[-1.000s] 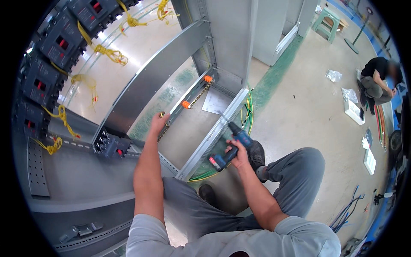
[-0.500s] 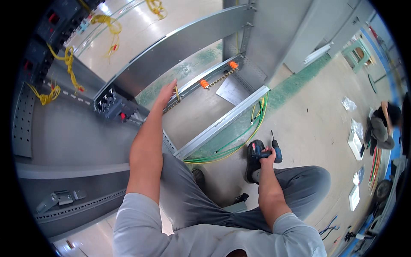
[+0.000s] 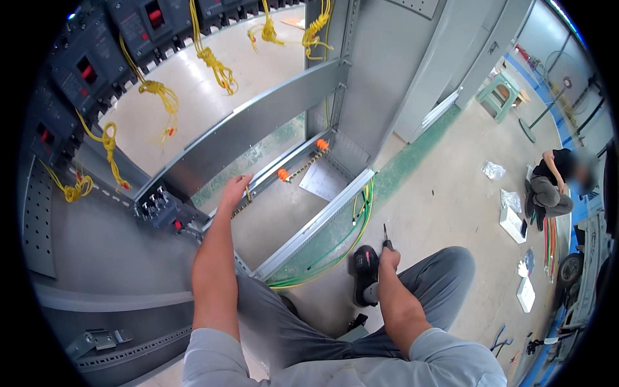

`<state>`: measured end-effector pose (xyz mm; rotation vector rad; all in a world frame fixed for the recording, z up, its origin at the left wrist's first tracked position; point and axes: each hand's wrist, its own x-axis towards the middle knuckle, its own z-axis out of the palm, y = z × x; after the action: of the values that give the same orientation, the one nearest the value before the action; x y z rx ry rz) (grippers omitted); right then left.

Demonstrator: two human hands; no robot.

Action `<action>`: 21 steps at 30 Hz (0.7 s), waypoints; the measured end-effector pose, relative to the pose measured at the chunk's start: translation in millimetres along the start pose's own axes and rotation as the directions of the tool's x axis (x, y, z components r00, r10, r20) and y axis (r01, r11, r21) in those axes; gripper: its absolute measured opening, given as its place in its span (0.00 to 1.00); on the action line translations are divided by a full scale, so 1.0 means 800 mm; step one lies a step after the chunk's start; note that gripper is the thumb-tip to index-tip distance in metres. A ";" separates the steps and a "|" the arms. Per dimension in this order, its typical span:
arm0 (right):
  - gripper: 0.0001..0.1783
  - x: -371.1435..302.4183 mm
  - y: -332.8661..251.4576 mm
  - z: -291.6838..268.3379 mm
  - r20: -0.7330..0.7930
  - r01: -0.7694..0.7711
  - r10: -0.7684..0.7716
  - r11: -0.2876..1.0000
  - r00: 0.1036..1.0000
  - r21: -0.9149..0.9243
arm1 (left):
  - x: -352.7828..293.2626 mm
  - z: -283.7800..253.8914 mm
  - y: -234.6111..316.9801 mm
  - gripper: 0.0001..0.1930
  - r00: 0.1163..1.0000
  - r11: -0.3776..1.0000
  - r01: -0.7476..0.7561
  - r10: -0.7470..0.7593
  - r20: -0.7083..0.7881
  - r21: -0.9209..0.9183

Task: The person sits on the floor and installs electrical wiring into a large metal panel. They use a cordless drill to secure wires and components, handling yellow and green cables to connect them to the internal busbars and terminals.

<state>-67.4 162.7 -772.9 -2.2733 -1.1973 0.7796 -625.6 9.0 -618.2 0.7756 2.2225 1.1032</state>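
My left hand (image 3: pixel 236 191) reaches forward to the low cross rail inside a grey metal cabinet frame (image 3: pixel 255 132). Its fingers close around a small yellowish piece at the rail that is too small to name. Along this rail runs a brass-coloured bar (image 3: pixel 300 169) with screws, beside an orange insulator (image 3: pixel 284 175) and a second orange insulator (image 3: pixel 322 144). My right hand (image 3: pixel 389 258) grips a cordless drill (image 3: pixel 387 244) above my right shoe. The drill's thin bit points away from me; the hand hides most of its body.
Circuit breakers (image 3: pixel 84 74) with bundled yellow wires (image 3: pixel 216 68) line the upper left. A smaller breaker (image 3: pixel 164 213) sits left of my hand. Green and yellow cables (image 3: pixel 351 248) lie by the front frame bar. At right, a person (image 3: pixel 554 177) crouches near white boxes (image 3: pixel 514 224).
My view has swung, bringing more breakers into sight. The right hand has turned the drill, so less of its body shows. The left hand stays at the rail, its fingers bent lower.
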 end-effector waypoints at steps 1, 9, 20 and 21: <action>0.16 0.002 -0.029 0.005 -0.003 0.217 -0.217 0.975 0.976 0.039 | 0.002 0.001 0.003 0.36 1.000 1.000 -0.017 0.017 -0.001 0.002; 0.18 -0.088 -0.425 0.039 0.307 0.996 -0.951 -0.022 -0.046 0.084 | -0.010 0.003 0.002 0.32 0.993 0.997 -0.068 0.072 -0.098 0.044; 0.16 -0.093 -0.631 0.171 0.664 0.703 -0.707 -0.601 -0.244 -0.382 | -0.019 0.021 0.003 0.24 0.951 0.996 -0.072 0.086 -0.296 0.059; 0.15 -0.083 -0.634 0.174 0.690 0.717 -0.706 -0.565 -0.162 -0.410 | -0.018 0.022 0.006 0.23 0.953 0.997 -0.059 0.070 -0.296 0.048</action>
<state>-488.9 388.5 -543.8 -0.4990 -3.1172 -0.7489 -602.1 10.4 -620.6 0.7431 2.4896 1.2843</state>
